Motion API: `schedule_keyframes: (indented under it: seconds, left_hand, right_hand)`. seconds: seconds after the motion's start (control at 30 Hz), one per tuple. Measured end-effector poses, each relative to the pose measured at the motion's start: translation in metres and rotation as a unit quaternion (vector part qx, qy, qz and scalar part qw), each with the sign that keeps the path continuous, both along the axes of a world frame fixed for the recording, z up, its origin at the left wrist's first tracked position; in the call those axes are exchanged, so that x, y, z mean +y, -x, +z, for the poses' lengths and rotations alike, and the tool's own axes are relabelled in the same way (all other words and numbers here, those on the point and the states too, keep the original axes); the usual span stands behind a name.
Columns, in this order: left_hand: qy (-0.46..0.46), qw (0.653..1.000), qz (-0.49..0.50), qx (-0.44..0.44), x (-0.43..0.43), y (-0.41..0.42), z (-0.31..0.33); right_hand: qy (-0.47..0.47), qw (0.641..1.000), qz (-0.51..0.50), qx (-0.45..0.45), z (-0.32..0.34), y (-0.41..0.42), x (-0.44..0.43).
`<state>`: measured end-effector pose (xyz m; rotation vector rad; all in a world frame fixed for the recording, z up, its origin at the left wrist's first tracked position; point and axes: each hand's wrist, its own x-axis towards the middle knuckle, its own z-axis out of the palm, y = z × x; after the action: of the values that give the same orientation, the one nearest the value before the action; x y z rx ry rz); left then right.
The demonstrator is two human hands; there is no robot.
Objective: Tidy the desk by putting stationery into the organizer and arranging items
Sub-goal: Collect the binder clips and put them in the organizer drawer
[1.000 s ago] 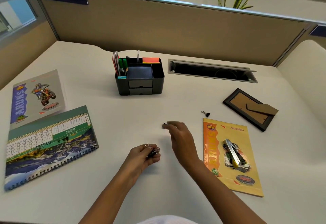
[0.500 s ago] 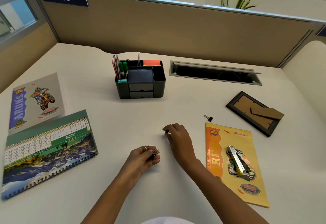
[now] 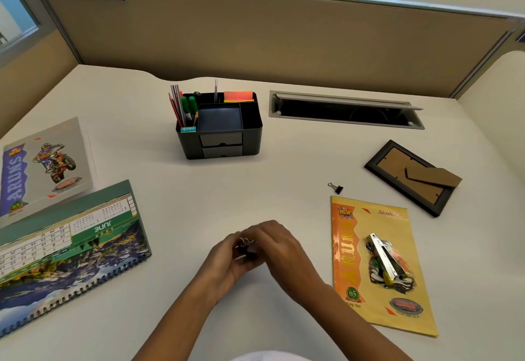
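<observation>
Low in the middle of the desk, my left hand [image 3: 223, 261] grips a small bunch of black binder clips [image 3: 246, 244]. My right hand [image 3: 284, 252] meets it from the right, fingers curled onto the same bunch. Their fingers hide most of the clips. One more black binder clip [image 3: 336, 188] lies loose on the desk to the right. The black organizer [image 3: 251, 139] stands further back with pens, pencils and sticky notes in its compartments and two small drawers in front.
A stapler [image 3: 386, 258] lies on a yellow notebook [image 3: 403, 304] at the right. A picture frame [image 3: 397, 173] lies face down behind it. A desk calendar [image 3: 71, 250] and a grey notebook [image 3: 42, 167] are at the left. An open cable slot [image 3: 346, 110] sits behind the organizer.
My right hand picked a binder clip off the desk and drew back to my left hand. The two hands now meet around the clips.
</observation>
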<state>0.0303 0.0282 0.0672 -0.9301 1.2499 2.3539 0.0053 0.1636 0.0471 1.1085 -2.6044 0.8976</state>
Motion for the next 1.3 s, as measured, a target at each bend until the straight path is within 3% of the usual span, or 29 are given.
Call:
schedule_keyframes:
  seconds: [0.1, 0.17, 0.3, 0.37, 0.53, 0.67, 0.77, 0.87, 0.93, 1.0, 1.07, 1.17, 1.23, 1.3]
  left_hand:
    - [0.003, 1.000, -0.003, -0.010, 0.000, 0.004, 0.001]
    - [0.006, 1.000, -0.008, -0.008, 0.000, 0.007, 0.000]
    - [0.010, 1.000, -0.013, -0.006, 0.001, 0.008, -0.001]
    - [0.013, 1.000, -0.014, -0.008, 0.001, 0.009, -0.001]
    - [0.017, 1.000, -0.015, -0.016, 0.000, 0.011, -0.006]
    - [0.019, 1.000, -0.010, -0.022, -0.001, 0.011, -0.006]
    - [0.018, 1.000, -0.007, -0.020, 0.000, 0.011, -0.005]
    - [0.024, 1.000, 0.004, 0.000, -0.001, 0.014, -0.001]
    - [0.030, 0.999, 0.022, 0.012, 0.000, 0.017, 0.003]
    - [0.049, 0.997, 0.050, 0.034, 0.002, 0.019, 0.004]
    - [0.101, 0.989, 0.083, 0.069, 0.009, 0.019, 0.002]
    - [0.257, 0.956, 0.093, 0.109, 0.025, 0.013, -0.001]
    - [0.326, 0.933, 0.077, 0.134, 0.037, 0.009, -0.001]
    - [0.369, 0.913, 0.060, 0.162, 0.044, 0.006, 0.000]
  right_hand:
    - [0.065, 0.994, -0.081, -0.034, -0.004, 0.028, 0.010]
    - [0.051, 0.982, -0.178, -0.024, -0.013, 0.055, 0.021]
    - [-0.099, 0.917, -0.379, -0.074, -0.019, 0.099, 0.049]
    - [-0.159, 0.881, -0.426, -0.128, -0.018, 0.113, 0.062]
    - [-0.193, 0.884, -0.412, -0.105, -0.028, 0.134, 0.080]
    - [-0.160, 0.898, -0.402, -0.082, -0.030, 0.141, 0.083]
    - [-0.085, 0.928, -0.359, -0.052, -0.024, 0.135, 0.079]
    - [0.077, 0.932, -0.345, -0.077, -0.011, 0.108, 0.058]
    - [0.208, 0.873, -0.372, -0.238, -0.004, 0.086, 0.038]
    - [0.366, 0.745, -0.341, -0.441, -0.005, 0.064, 0.016]
    - [0.478, 0.605, -0.300, -0.562, -0.005, 0.045, -0.001]
    - [0.546, 0.422, -0.245, -0.681, 0.001, 0.025, -0.022]
    - [0.546, 0.337, -0.236, -0.730, 0.004, 0.018, -0.032]
    - [0.559, 0.276, -0.218, -0.751, 0.005, 0.016, -0.041]
